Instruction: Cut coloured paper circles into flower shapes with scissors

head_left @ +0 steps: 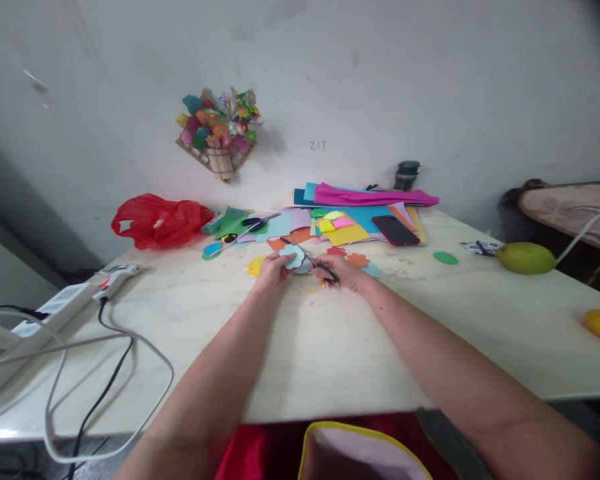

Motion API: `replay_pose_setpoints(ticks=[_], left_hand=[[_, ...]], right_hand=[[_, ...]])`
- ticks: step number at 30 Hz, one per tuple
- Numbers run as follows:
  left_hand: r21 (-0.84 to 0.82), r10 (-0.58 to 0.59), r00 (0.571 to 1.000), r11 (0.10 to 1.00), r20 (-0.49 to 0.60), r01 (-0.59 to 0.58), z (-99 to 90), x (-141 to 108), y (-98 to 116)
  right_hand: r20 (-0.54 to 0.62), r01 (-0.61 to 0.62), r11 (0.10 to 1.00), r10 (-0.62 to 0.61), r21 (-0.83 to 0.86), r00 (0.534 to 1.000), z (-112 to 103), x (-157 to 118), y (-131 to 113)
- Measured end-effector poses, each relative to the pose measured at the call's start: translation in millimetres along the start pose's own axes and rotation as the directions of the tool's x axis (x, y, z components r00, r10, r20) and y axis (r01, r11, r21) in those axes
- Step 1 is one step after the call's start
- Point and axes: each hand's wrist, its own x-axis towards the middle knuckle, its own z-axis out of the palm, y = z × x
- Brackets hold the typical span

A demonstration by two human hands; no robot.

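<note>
My left hand [274, 272] pinches a light blue paper flower [292, 256] with a scalloped edge, held a little above the table. In my right hand [344, 272] is a pair of black-handled scissors [326, 271], its blades pointing up and left beside the flower. Whether the blades touch the paper I cannot tell. Around my hands lie a yellow paper flower [255, 267], an orange paper flower [359, 260] and a red one [337, 251]. Small paper scraps [313, 291] are scattered on the tabletop.
Coloured paper sheets [365, 217], a phone [396, 230] and a second pair of scissors [254, 224] lie at the back. A red plastic bag [155, 220] sits back left. Power strips [63, 307] with loose cables [155, 357] occupy the left. A green mango [525, 258] is at right.
</note>
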Motion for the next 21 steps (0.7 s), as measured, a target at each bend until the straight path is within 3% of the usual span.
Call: replay_pose_setpoints(ticks=[21], left_hand=[[0.023, -0.012, 1.000, 1.000, 0.027, 0.011, -0.2, -0.1, 0.0]], right_hand=[[-0.006, -0.009, 0.997, 0.009, 0.076, 1.000, 0.4, 2.7, 3.4]])
